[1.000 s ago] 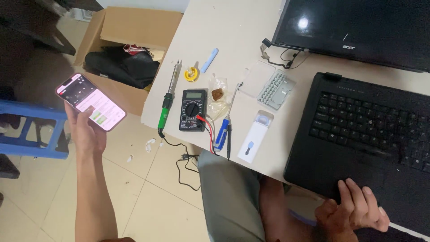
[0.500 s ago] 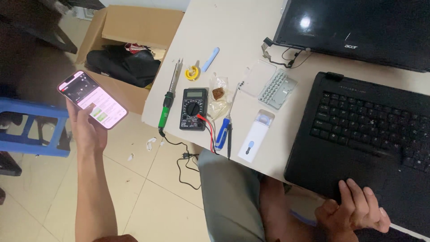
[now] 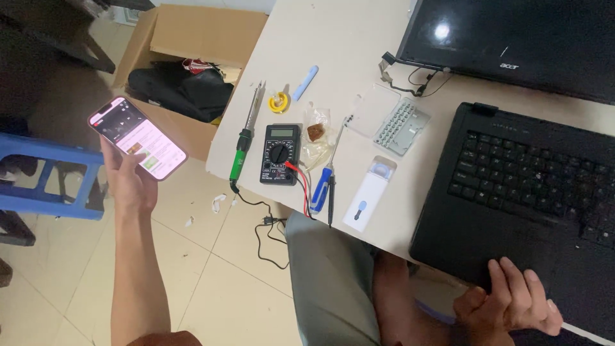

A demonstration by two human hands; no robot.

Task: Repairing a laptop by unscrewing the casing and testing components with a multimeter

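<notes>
**Left hand holds lit phone off the table; right hand rests on laptop base**

From the far left, I note a blue stool (image 3: 48,176) on the tiled floor and an open cardboard box (image 3: 192,38) with dark items inside. The left hand (image 3: 131,182) is raised over the floor, well apart from the table, fingers wrapped around a phone (image 3: 138,138) with its screen lit and facing up.

On the white table (image 3: 333,38), near its front edge, lies a soldering iron with a green handle (image 3: 242,144), its cord hanging to the floor. Just beside it sits a black multimeter (image 3: 280,154) with red and black leads. Next come a blue-handled screwdriver (image 3: 322,186) and a white oblong device (image 3: 369,192). Behind them lie a small yellow reel (image 3: 278,101) and a grey perforated metal plate (image 3: 400,125).

At right, a black laptop base (image 3: 532,192) lies flat, with a separate dark screen panel (image 3: 512,38) behind it. The right hand (image 3: 509,307) rests on the base's front edge, fingers loosely curled, gripping nothing.
</notes>
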